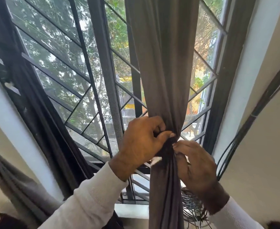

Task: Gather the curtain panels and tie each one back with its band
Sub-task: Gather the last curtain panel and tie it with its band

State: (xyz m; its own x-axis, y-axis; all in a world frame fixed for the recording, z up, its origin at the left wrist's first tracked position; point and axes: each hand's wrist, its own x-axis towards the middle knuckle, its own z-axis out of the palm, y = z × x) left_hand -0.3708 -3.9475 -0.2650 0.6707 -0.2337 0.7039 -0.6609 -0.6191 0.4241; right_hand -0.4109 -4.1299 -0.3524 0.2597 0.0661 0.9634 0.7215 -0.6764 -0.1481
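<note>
Hanging in front of the window grille (79, 76), the grey-brown curtain panel (162, 63) falls in soft, matte vertical folds and narrows to a tight waist just above the sill, then spreads again below. At that waist a dark band (166, 146) wraps the gathered cloth; it is nearly black and its weave is too shadowed to read. A small white tag or scrap (156, 160) shows just beside the band on its left.

The left hand (140, 146) has a narrow grip, fingers curled into the bunched fabric and thumb stretched across to press on the band. The right hand (195, 164) comes in from below on the other side, its fingertips pinching the band at the knot, touching the left thumb tip. Both wrists end in ribbed, pale cream sleeves (89, 202).

The grille is made of flat dark metal bars set in diagonals, with fine mesh behind and green trees beyond. A second dark curtain (41, 123) hangs bunched along the left frame. Thin black cables (226, 156) run down the pale right wall, with a loose tangle of wires (193, 207) below the right wrist.
</note>
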